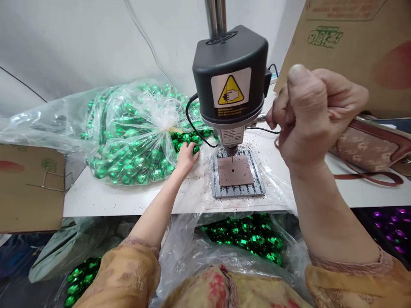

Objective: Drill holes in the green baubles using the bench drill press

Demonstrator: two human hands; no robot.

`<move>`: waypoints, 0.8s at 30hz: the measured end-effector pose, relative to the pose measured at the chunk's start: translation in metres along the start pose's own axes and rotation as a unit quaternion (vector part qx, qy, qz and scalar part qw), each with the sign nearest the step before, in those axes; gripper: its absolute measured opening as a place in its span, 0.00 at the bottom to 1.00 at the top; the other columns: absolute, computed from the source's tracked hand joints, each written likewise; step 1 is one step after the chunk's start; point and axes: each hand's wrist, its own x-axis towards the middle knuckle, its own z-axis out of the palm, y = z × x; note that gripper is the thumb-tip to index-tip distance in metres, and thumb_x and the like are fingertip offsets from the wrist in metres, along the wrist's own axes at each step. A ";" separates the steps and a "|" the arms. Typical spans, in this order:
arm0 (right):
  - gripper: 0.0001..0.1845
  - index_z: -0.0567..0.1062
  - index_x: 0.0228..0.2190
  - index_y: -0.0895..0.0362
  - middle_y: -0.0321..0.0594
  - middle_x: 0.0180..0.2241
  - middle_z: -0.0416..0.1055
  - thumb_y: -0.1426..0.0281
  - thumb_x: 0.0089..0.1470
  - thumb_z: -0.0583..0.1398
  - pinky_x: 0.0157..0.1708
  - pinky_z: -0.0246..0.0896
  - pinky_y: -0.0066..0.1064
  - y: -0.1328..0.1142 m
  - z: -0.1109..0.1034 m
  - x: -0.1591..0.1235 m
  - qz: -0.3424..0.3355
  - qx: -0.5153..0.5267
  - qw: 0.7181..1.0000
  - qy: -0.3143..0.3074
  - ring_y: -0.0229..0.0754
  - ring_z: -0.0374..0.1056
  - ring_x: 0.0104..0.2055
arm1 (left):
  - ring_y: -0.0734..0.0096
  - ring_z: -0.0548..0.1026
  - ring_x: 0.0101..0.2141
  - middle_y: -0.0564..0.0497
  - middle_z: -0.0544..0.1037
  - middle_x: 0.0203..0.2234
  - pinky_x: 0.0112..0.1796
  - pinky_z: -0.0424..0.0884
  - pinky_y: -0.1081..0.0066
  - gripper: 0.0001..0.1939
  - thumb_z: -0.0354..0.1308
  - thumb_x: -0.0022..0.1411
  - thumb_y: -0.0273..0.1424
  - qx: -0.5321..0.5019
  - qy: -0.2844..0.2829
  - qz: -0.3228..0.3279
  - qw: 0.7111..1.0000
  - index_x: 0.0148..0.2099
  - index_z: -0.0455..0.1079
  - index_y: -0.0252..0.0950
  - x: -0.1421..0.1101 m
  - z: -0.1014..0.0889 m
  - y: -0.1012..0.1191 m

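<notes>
Many green beads (184, 138) lie by the plastic bag (138, 128) at left, handy for the left hand (186, 159) touching them, its pinch unclear; right of it, a drill (229, 77) stands over a board (226, 175), its lever (260, 118) apparently clenched in the right hand (313, 113) for control.

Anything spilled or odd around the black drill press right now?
Yes: small dark crumbs are scattered over the grey slotted metal base plate, the flat brown rectangular board on it and the surrounding white tabletop. They look like loose debris, standing out against the pale surface.
</notes>
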 end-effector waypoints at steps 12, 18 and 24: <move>0.26 0.56 0.15 0.57 0.27 0.13 0.49 0.70 0.58 0.62 0.16 0.39 0.27 0.003 0.002 -0.001 -0.016 0.016 1.000 -0.004 0.26 0.47 0.14 | 0.69 0.78 0.35 0.49 0.81 0.36 0.33 0.73 0.71 0.27 0.73 0.48 0.41 -0.544 -0.104 -0.172 0.815 0.47 0.69 0.36 -0.060 0.016 0.062; 0.27 0.56 0.16 0.56 0.30 0.14 0.49 0.64 0.59 0.62 0.19 0.43 0.30 -0.001 0.000 -0.005 0.028 -0.029 0.999 -0.007 0.29 0.46 0.17 | 0.68 0.79 0.38 0.49 0.81 0.36 0.40 0.72 0.69 0.27 0.74 0.50 0.43 -0.522 -0.124 -0.099 0.838 0.47 0.69 0.37 -0.066 0.033 0.068; 0.31 0.52 0.16 0.56 0.31 0.15 0.45 0.57 0.58 0.62 0.19 0.41 0.29 -0.002 0.001 -0.006 0.022 -0.059 0.998 -0.001 0.28 0.45 0.17 | 0.67 0.78 0.40 0.47 0.80 0.42 0.38 0.72 0.70 0.26 0.74 0.51 0.42 -0.482 -0.136 -0.046 0.864 0.48 0.70 0.37 -0.067 0.037 0.066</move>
